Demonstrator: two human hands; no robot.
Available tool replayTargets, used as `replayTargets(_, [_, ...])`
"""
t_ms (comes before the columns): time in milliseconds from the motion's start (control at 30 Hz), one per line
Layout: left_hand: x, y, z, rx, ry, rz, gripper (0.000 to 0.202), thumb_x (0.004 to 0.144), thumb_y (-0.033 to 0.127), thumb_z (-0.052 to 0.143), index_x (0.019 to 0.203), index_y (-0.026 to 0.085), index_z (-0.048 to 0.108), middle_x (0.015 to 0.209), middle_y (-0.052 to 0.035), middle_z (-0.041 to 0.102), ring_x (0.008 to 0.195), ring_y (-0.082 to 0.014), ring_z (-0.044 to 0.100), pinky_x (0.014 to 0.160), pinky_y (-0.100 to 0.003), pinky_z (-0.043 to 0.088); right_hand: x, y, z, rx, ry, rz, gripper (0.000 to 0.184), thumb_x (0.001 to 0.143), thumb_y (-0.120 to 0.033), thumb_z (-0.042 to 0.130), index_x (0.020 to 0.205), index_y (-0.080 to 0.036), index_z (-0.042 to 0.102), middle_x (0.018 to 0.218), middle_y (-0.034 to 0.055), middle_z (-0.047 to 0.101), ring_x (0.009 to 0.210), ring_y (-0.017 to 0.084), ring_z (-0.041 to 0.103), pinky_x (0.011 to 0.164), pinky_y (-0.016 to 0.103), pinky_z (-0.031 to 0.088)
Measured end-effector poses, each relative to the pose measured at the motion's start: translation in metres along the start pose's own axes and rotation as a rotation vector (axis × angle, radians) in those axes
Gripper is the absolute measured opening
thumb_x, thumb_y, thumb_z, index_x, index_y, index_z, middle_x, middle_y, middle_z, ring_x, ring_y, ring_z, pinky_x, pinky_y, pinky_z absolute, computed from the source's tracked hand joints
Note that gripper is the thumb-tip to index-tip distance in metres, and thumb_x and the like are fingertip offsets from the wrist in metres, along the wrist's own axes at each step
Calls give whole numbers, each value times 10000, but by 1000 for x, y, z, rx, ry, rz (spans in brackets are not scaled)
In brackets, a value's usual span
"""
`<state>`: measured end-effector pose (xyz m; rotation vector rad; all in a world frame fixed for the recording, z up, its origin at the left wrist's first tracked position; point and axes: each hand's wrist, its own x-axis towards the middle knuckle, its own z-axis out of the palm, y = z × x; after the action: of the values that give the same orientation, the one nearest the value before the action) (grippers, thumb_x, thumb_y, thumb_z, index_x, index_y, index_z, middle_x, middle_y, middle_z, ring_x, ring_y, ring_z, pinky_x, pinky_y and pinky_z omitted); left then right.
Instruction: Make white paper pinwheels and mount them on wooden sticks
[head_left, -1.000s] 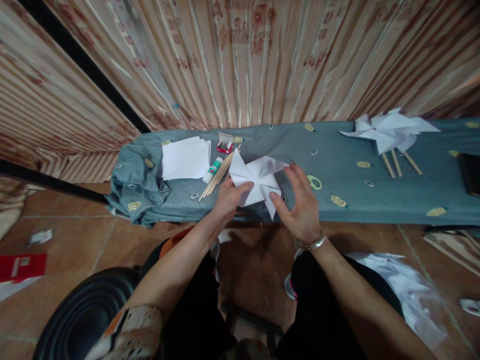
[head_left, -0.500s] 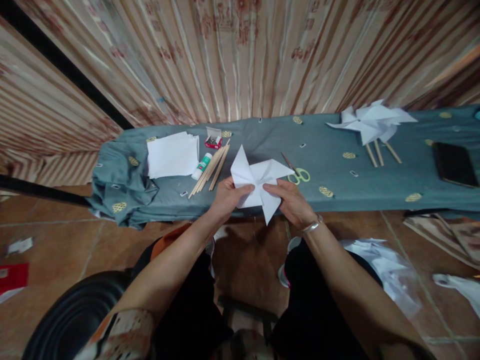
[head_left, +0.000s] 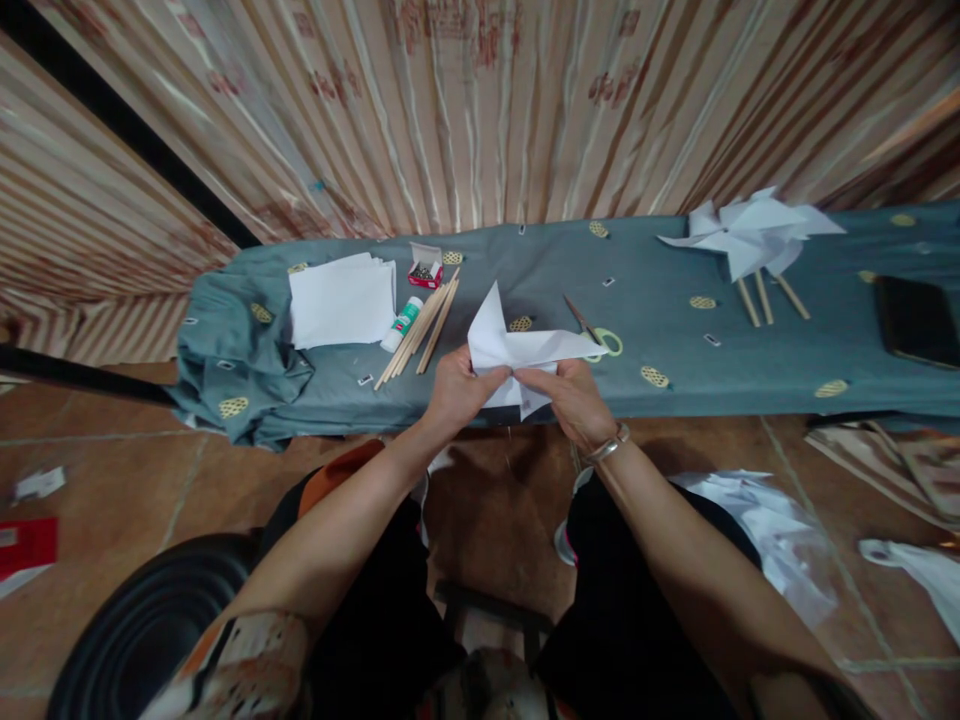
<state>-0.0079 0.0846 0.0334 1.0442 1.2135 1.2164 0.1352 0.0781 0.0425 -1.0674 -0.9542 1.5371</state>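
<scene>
A white paper pinwheel [head_left: 517,350] is held between my two hands over the front edge of the cloth-covered bench. My left hand [head_left: 463,385] pinches its left side, thumb near the centre. On the right side, my right hand [head_left: 576,398] grips the paper, its thumb also pressed close to the middle. The blades are folded inward and one point sticks up. Just behind my right hand lie scissors [head_left: 606,342] with light green handles. Wooden sticks [head_left: 420,335] and a glue stick [head_left: 403,323] rest to the left of the pinwheel.
A stack of white paper [head_left: 341,300] and a small red box of pins [head_left: 425,267] sit on the left of the bench. Finished pinwheels on sticks [head_left: 750,235] lie at the right, near a dark phone-like object [head_left: 916,320]. Behind hangs a striped curtain [head_left: 487,120].
The pinwheel has tipped in my hands, and its lower point now shows shorter and folded up. My right hand has turned slightly, with its thumb further in. The view has shifted a little.
</scene>
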Motion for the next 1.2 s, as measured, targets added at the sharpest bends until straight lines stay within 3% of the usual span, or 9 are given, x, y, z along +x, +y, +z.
replayTargets(167, [-2, 5, 1, 84, 16, 29, 222, 560, 232, 747, 757, 138, 702, 717, 0, 705, 643, -151, 614, 619, -243, 482, 2, 3, 1, -40, 5, 8, 329, 611, -383, 788, 860, -174, 738, 807, 38, 755, 745, 201, 671, 738, 352, 524])
replayTargets(400, [-4, 7, 2, 17, -41, -15, 225, 541, 242, 762, 723, 127, 699, 684, 3, 694, 599, -136, 596, 620, -251, 485, 4, 9, -4, -57, -48, 11, 273, 646, -372, 764, 842, -183, 746, 727, 19, 739, 739, 205, 669, 702, 336, 520])
replayTargets(733, [-3, 7, 0, 35, -52, -16, 227, 545, 207, 762, 757, 132, 733, 713, -3, 722, 624, -153, 630, 637, -258, 501, 1, 5, -3, -157, -24, 16, 301, 662, -361, 740, 876, -150, 746, 783, 65, 748, 770, 230, 667, 714, 371, 518])
replayTargets(967, [1, 12, -4, 19, -79, -35, 212, 542, 203, 772, 737, 134, 727, 716, -7, 723, 631, -160, 637, 632, -259, 497, 7, 5, 0, -120, -9, 10, 247, 633, -342, 753, 824, -185, 742, 795, 40, 750, 754, 207, 669, 738, 356, 519])
replayTargets(1100, [7, 21, -12, -67, -144, -48, 285, 496, 207, 810, 758, 138, 722, 741, -20, 734, 654, -161, 650, 672, -272, 510, 15, 1, 1, -47, 33, 38, 308, 587, -362, 767, 829, -176, 724, 771, 36, 749, 782, 223, 681, 731, 354, 525])
replayTargets(1200, [8, 25, -20, -82, -182, -72, 331, 488, 224, 829, 795, 142, 732, 714, -29, 732, 631, -153, 644, 650, -264, 506, 19, -7, 2, 25, 35, 45, 251, 570, -327, 768, 766, -182, 706, 775, 30, 751, 828, 225, 687, 778, 347, 524])
